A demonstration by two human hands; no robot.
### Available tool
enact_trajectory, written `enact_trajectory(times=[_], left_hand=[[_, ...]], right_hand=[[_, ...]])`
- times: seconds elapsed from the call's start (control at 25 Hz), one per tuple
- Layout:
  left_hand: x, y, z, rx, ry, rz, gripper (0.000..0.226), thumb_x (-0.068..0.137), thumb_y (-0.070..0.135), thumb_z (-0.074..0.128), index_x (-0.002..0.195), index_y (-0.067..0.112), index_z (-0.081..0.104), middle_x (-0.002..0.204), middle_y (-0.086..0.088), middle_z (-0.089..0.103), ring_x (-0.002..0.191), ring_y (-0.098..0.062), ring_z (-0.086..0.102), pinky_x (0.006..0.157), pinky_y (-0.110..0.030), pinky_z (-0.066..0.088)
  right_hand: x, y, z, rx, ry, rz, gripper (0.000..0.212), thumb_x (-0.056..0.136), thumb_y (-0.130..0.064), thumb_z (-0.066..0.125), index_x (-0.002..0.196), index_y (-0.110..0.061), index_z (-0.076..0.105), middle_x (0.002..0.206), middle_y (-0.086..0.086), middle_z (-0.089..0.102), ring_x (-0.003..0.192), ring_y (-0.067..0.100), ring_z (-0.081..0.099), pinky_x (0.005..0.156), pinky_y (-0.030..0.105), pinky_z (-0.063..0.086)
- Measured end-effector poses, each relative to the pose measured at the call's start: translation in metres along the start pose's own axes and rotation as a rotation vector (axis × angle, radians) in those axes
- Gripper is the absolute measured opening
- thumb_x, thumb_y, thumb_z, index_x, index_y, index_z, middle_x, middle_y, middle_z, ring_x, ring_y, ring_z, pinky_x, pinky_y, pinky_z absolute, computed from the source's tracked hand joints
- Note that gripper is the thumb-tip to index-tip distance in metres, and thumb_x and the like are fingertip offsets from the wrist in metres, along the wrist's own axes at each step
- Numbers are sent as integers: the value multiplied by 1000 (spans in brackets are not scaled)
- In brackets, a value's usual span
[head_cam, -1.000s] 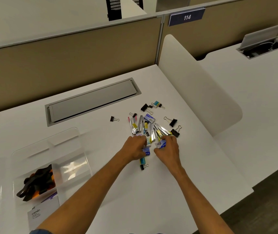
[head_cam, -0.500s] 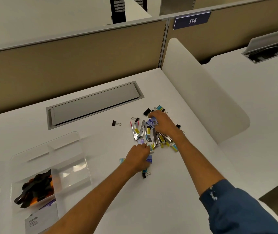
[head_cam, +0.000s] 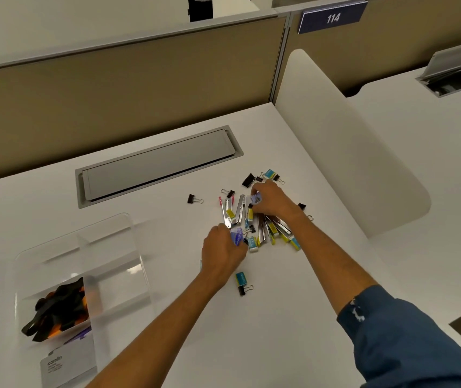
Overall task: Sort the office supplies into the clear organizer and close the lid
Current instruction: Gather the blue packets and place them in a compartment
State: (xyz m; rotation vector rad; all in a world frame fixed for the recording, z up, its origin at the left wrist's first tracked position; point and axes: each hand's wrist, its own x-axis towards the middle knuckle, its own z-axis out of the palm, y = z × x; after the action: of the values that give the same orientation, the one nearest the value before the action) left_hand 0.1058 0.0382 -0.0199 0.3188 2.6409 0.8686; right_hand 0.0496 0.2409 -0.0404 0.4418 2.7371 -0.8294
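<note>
A pile of office supplies [head_cam: 254, 219] lies mid-desk: silver staple strips, small coloured boxes and black binder clips. My left hand [head_cam: 222, 249] sits at the pile's near left edge, fingers curled on a small purple box [head_cam: 236, 235]. At the far side of the pile, my right hand [head_cam: 274, 201] pinches another small purple box [head_cam: 256, 198]. The clear organizer [head_cam: 117, 264] stands open at the left, with black and orange items [head_cam: 58, 309] in one compartment.
Stray binder clips lie apart: one at the left [head_cam: 194, 198], one below a teal box [head_cam: 241, 278] near my left wrist. A grey cable hatch [head_cam: 156, 166] is set in the desk behind. A white divider panel [head_cam: 344, 152] bounds the right. A white card [head_cam: 64, 365] lies in front of the organizer.
My right hand moved from the near edge of the pile to its far side and took a purple box. My left hand stayed at the near left edge.
</note>
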Motion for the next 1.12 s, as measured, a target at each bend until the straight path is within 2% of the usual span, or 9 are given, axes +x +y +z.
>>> enact_trajectory(times=[0.2, 0.32, 0.44, 0.56, 0.64, 0.76, 0.92, 1.0, 1.12], left_hand=[[16, 2, 3, -128, 47, -121, 32, 80, 29, 71, 71, 10, 46, 65, -2, 49, 52, -8, 40, 45, -19, 22], [16, 6, 6, -164, 49, -107, 34, 80, 35, 75, 78, 10, 51, 71, -2, 52, 64, -12, 47, 48, -19, 24], [13, 5, 2, -63, -54, -46, 51, 72, 38, 82, 105, 13, 53, 98, -3, 52, 84, -12, 48, 62, -18, 35], [12, 0, -4, 87, -185, 92, 70, 69, 26, 85, 127, 18, 47, 118, -3, 44, 93, -15, 50, 72, -23, 45], [15, -3, -3, 210, -192, 182, 69, 72, 25, 83, 130, 19, 46, 121, -6, 44, 96, -20, 55, 75, -27, 50], [22, -5, -2, 263, -204, 211, 64, 75, 33, 79, 130, 18, 49, 120, -7, 46, 97, -21, 56, 74, -26, 49], [24, -5, -5, 242, -201, 222, 61, 73, 41, 79, 121, 15, 53, 118, -6, 47, 91, -15, 53, 72, -21, 45], [16, -5, -8, 141, -183, 179, 61, 72, 37, 82, 119, 14, 50, 119, -5, 49, 92, -12, 52, 75, -19, 47], [-2, -7, -15, -86, -183, 85, 58, 70, 25, 85, 111, 15, 46, 112, -1, 59, 89, -12, 59, 67, -17, 51]], right_hand=[[-13, 9, -3, 136, 133, 36, 26, 70, -9, 75, 91, -8, 60, 89, 7, 59, 78, 18, 55, 52, 19, 38], [-24, 5, -16, 228, 245, 47, 31, 70, -10, 76, 97, -8, 61, 87, 8, 59, 74, 16, 54, 53, 17, 37], [-46, -3, -31, 348, 301, 96, 34, 70, -9, 76, 102, -9, 63, 87, 4, 62, 75, 14, 56, 67, 23, 48], [-71, -4, -29, 403, 247, 151, 37, 70, -11, 75, 105, -15, 64, 92, -1, 61, 79, 11, 58, 67, 17, 48], [-84, -4, -23, 433, 207, 168, 37, 70, -12, 76, 105, -18, 65, 92, -3, 61, 77, 8, 58, 63, 14, 48], [-101, -3, -13, 508, 162, 187, 37, 69, -9, 76, 103, -20, 65, 96, -2, 62, 84, 14, 61, 71, 26, 54], [-119, -11, -4, 670, 60, 240, 39, 71, -4, 76, 105, -19, 65, 94, -4, 61, 81, 17, 67, 62, 30, 61], [-124, -16, 1, 797, 5, 250, 39, 74, -1, 75, 109, -13, 64, 98, 3, 63, 80, 20, 70, 60, 28, 61], [-132, -27, 9, 880, -43, 237, 39, 74, -2, 78, 110, -10, 65, 103, 7, 64, 85, 22, 71, 66, 34, 62]])
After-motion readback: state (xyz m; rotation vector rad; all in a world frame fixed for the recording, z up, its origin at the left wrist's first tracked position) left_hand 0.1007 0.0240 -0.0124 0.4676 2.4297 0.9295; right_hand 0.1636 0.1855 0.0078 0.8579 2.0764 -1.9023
